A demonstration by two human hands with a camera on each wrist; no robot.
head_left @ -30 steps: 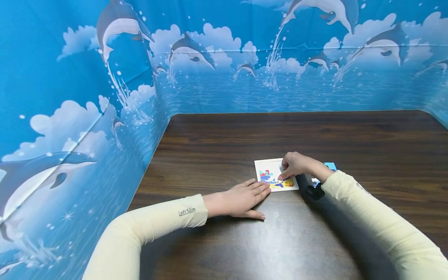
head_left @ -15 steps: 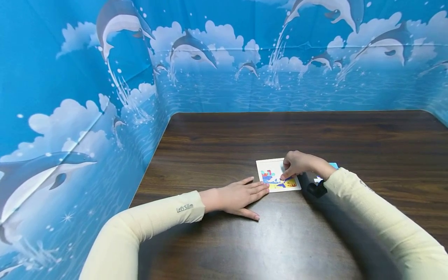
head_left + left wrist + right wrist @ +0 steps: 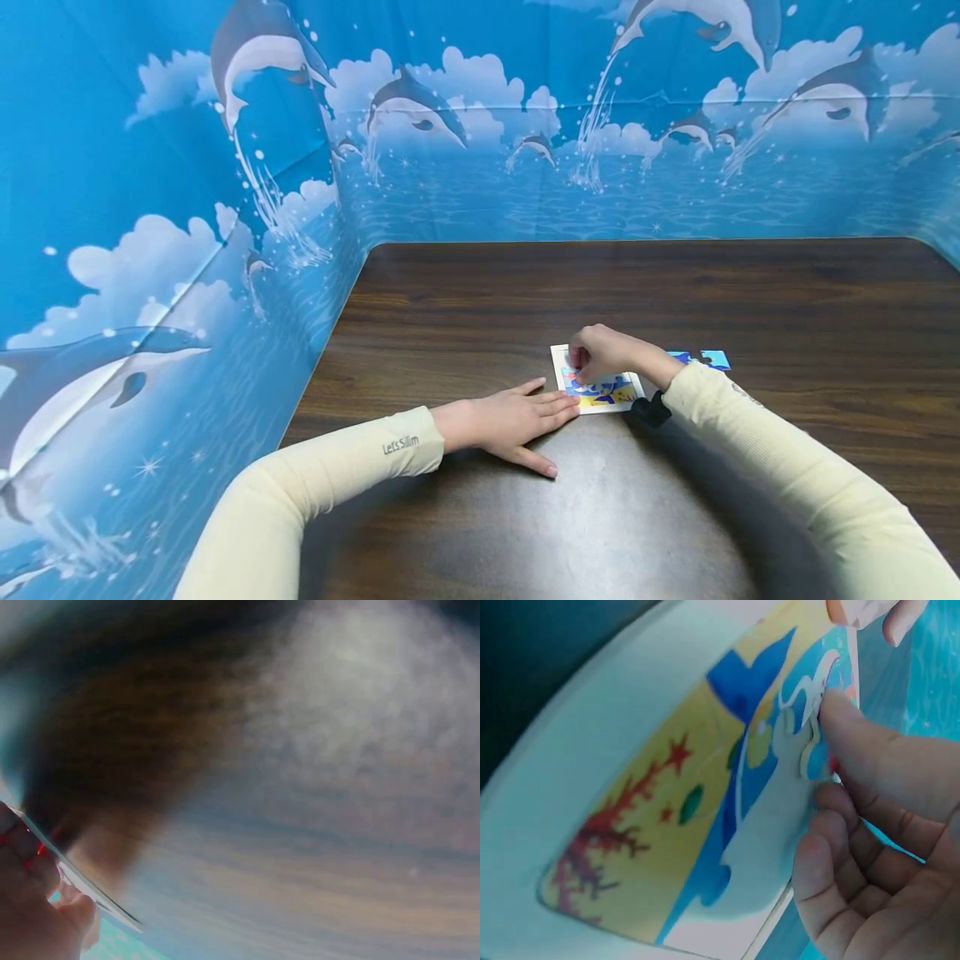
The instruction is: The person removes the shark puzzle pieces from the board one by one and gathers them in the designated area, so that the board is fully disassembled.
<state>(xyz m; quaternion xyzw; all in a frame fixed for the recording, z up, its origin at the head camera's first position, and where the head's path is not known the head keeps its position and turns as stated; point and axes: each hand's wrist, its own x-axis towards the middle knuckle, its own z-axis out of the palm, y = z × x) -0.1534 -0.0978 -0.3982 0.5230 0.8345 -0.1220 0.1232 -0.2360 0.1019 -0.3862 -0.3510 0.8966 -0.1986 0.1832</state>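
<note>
A white-framed puzzle board (image 3: 558, 360) lies on the table; coral, yellow sand and a blue tail fill its lower part in the right wrist view. My left hand (image 3: 513, 422) rests flat, fingers spread, with fingertips on the board's near left corner. Over the board, my right hand (image 3: 603, 352) pinches a small piece (image 3: 815, 754) between thumb and curled fingers, low against the picture. Its far side is hidden by the fingers. The left wrist view catches the left hand (image 3: 37, 900) beside the board's thin edge (image 3: 94, 891), mostly blurred.
Loose blue puzzle pieces (image 3: 717, 359) lie right of the board, partly behind the right forearm. A black device (image 3: 651, 410) is at the right wrist, by the board's near right corner. A dolphin-print curtain (image 3: 465, 192) borders the dark wooden table (image 3: 450, 308).
My right hand has moved left across the board, and its forearm uncovers more of the loose pieces at the right. My left hand has stayed nearly in place.
</note>
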